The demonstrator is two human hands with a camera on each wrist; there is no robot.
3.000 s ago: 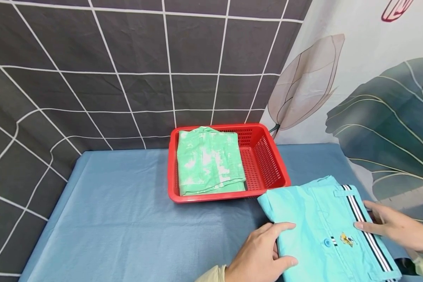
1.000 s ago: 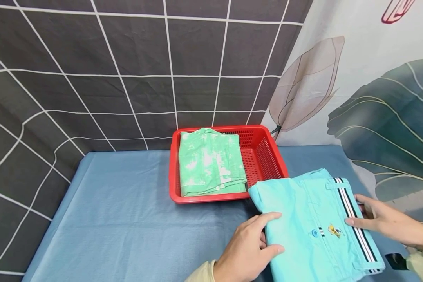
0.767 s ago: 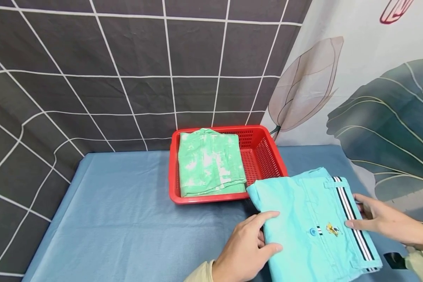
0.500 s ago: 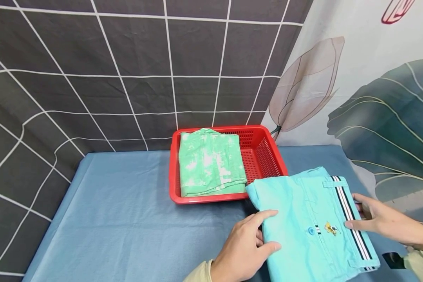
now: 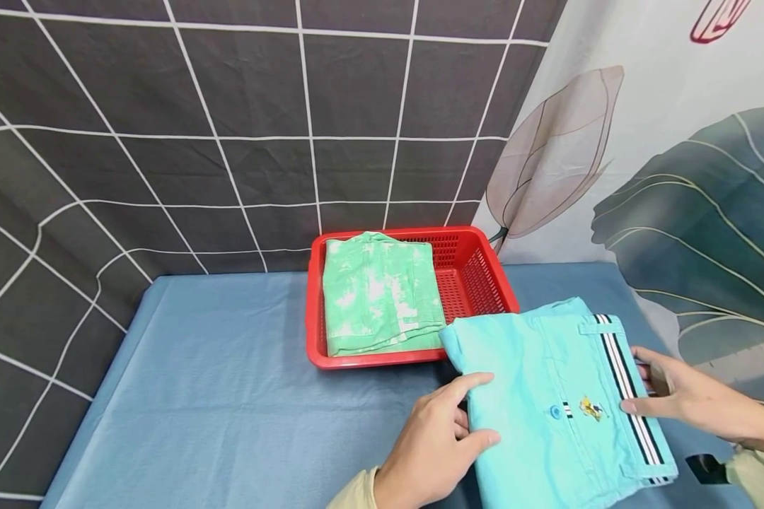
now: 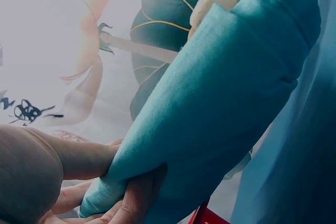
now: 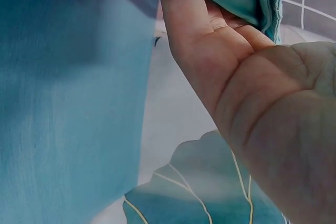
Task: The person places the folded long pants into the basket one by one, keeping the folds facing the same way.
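Note:
In the head view, folded turquoise trousers are held up between my two hands at the lower right, with a striped trim, a blue button and a small embroidered figure. My left hand grips their left edge, thumb on top and the other fingers partly underneath. On the opposite side, my right hand pinches the striped edge, its fingers tucked below. The left wrist view shows the folded cloth between thumb and fingers. Their upper left corner overlaps the front right corner of a red basket.
Inside the basket's left part lies a folded green and white garment; the red mesh floor shows on its right. The blue-covered table reaches a dark grid-patterned cloth behind and a leaf-printed curtain at the right.
Both hands have carried the trousers leftward and slightly away from me, so that their corner now covers the basket's front right corner. The basket and green garment have stayed put.

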